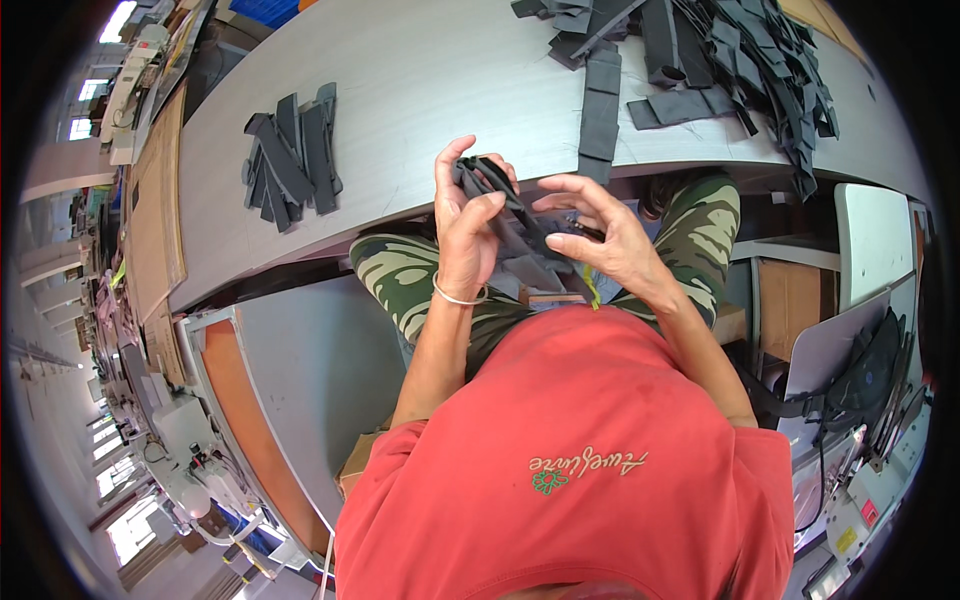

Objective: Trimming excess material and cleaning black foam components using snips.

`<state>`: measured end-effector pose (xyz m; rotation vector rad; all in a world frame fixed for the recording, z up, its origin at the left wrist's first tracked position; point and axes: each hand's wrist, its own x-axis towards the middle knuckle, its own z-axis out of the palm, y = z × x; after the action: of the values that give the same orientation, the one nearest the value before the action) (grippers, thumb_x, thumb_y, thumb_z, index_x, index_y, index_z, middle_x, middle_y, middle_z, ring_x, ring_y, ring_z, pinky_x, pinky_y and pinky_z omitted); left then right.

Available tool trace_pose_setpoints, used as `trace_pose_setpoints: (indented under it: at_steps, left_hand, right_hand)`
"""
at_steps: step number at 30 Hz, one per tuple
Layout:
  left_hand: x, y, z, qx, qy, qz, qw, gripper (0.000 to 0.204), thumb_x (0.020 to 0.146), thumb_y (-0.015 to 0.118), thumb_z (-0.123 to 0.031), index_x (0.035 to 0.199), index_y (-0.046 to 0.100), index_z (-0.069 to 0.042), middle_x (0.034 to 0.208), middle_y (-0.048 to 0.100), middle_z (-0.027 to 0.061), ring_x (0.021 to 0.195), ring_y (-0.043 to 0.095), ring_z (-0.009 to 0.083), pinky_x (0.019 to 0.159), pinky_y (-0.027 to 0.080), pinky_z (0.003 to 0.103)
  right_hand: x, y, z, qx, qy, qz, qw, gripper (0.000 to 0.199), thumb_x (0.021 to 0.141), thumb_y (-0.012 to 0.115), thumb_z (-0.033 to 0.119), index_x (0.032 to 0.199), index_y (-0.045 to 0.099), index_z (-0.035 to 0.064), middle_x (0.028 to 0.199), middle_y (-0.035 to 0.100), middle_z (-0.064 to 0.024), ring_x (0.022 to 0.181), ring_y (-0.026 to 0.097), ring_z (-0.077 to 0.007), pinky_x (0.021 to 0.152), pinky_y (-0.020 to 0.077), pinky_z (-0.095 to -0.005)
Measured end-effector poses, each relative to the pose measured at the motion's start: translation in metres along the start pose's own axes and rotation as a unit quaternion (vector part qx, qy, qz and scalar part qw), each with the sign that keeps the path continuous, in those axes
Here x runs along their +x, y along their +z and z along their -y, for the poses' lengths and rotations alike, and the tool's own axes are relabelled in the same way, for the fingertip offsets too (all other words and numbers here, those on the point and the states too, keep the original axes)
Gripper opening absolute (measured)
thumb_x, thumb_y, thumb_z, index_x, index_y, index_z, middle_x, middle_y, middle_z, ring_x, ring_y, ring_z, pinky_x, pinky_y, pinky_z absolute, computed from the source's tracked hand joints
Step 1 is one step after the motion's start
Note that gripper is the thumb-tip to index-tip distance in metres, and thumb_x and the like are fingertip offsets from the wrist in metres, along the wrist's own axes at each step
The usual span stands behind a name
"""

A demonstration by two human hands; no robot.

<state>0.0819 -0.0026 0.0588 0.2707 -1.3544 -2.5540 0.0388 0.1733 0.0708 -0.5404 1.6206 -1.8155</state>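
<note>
Above my lap, my left hand (468, 215) is closed on a bunch of dark grey fabric strips (505, 205), the thumb pressed on them. To its right, my right hand (612, 235) has its fingers curled, with a small dark tool (588, 230) partly hidden between fingers and palm; its kind does not show clearly. A yellow-green cord (590, 287) hangs below that hand. More grey fabric pieces (535, 272) lie on my lap under the hands. From the table's edge a long folded grey strip (600, 115) hangs down just beyond the right hand.
On the pale table (430, 80), a small stack of grey strips (293, 160) lies at left. A large heap of joined grey strips (745, 60) covers the right. The table's front edge runs just beyond my hands. A cardboard box (790, 308) stands under it at right.
</note>
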Motion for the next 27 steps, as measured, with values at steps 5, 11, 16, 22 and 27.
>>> trace_pose_setpoints:
  at_steps: [5,11,16,22,27]
  left_hand:
    - [0.000,0.000,-0.003,-0.037,0.004,0.080,0.996,0.085,0.063,0.063,-0.012,0.140,0.028,-0.009,0.108,0.048,0.0125,0.098,0.051,0.0190,0.090,0.043,0.031]
    - [0.000,-0.003,-0.004,-0.051,0.016,0.113,0.992,0.100,0.059,0.065,-0.023,0.147,0.020,-0.010,0.114,0.046,0.0129,0.104,0.048,0.0215,0.096,0.040,0.033]
    - [-0.001,0.000,-0.011,-0.085,-0.027,0.128,0.988,0.097,0.071,0.061,-0.016,0.150,0.005,-0.015,0.128,0.043,0.0146,0.117,0.045,0.0262,0.100,0.038,0.039]
    - [-0.007,-0.004,0.004,-0.036,-0.087,0.087,0.992,0.096,0.081,0.063,-0.007,0.149,-0.003,-0.019,0.129,0.043,0.0175,0.115,0.049,0.0247,0.097,0.041,0.038]
    - [-0.005,0.004,0.010,0.001,-0.110,0.064,0.992,0.105,0.080,0.069,-0.003,0.148,-0.011,-0.015,0.119,0.051,0.0174,0.106,0.054,0.0221,0.087,0.047,0.033]
  right_hand:
    - [0.002,0.006,-0.003,0.051,0.002,0.027,0.998,0.054,0.081,0.066,0.009,0.131,0.046,0.0067,0.120,0.056,-0.0079,0.112,0.055,-0.0189,0.097,0.0405,-0.0345]
    - [-0.001,0.008,0.008,-0.016,0.003,0.065,0.998,0.056,0.078,0.064,0.004,0.132,0.047,0.0036,0.129,0.049,-0.0064,0.108,0.052,-0.0149,0.095,0.0407,-0.0296]
    - [-0.001,0.001,0.009,-0.011,0.032,0.003,0.999,0.052,0.078,0.064,0.005,0.129,0.051,0.0046,0.117,0.052,-0.0066,0.104,0.051,-0.0119,0.093,0.0403,-0.0265]
    - [0.003,-0.004,0.006,-0.034,-0.058,-0.085,0.994,0.045,0.079,0.066,0.004,0.123,0.056,0.0061,0.101,0.056,-0.0020,0.090,0.052,-0.0074,0.077,0.0461,-0.0222]
    - [0.003,-0.011,0.005,-0.024,-0.065,-0.122,0.990,0.047,0.079,0.065,0.000,0.124,0.054,0.0061,0.100,0.054,-0.0012,0.087,0.052,-0.0057,0.075,0.0445,-0.0189]
